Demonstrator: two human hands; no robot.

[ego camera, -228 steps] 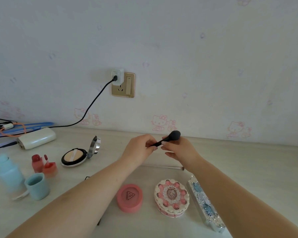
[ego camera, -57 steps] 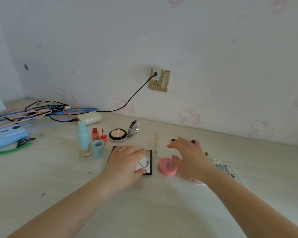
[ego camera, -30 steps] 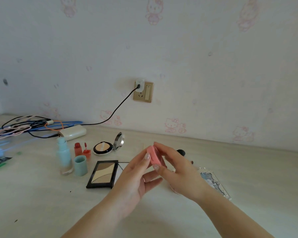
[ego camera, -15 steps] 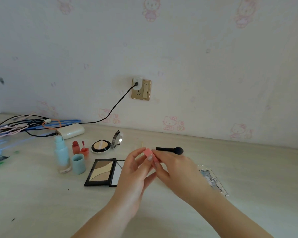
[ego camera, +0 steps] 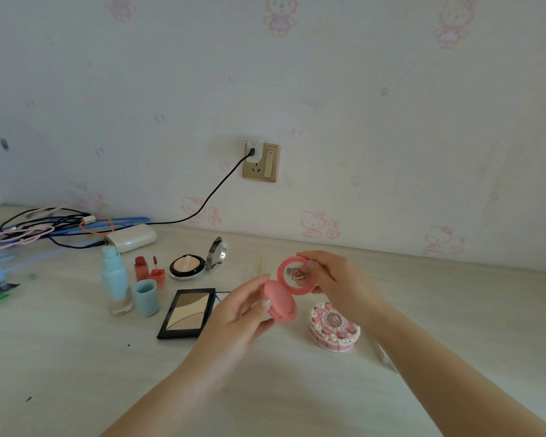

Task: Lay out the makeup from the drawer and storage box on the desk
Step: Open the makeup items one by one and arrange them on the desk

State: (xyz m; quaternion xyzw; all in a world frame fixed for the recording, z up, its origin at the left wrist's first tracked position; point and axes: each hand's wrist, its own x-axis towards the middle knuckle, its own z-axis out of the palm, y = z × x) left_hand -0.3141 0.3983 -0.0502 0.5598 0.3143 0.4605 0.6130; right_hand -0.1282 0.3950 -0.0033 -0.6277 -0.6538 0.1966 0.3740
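Head view shows both hands raised above the worktop, sharing one pink round compact (ego camera: 286, 290) that is hinged open. Left hand (ego camera: 234, 313) holds the base of it from below, fingers curled around the pink pan. Right hand (ego camera: 338, 279) pinches the lid at its upper edge, and the clear window of the lid shows a small triangle mark.

At 5 o'clock from the compact, a pink cake-shaped case (ego camera: 334, 330) stands on the worktop (ego camera: 76, 373), just under the right wrist. At 8 o'clock lies an open contour palette (ego camera: 187, 312) with brown and cream shades in a black frame. At 10 o'clock an open cushion compact (ego camera: 188, 266) rests with its mirror lid tilted up. More to 9 o'clock stand a light blue bottle (ego camera: 115, 279), a light blue cap (ego camera: 145, 298) just beside it, and two small red lip tints (ego camera: 148, 271) behind them. A thin stick (ego camera: 262, 265) lies near the compact at 11 o'clock.

Far at 10 o'clock a white power bank (ego camera: 131, 238) and a bundle of cables (ego camera: 38, 225) lie near the wall. A gold wall socket (ego camera: 260, 162) holds a white plug with a black cord.
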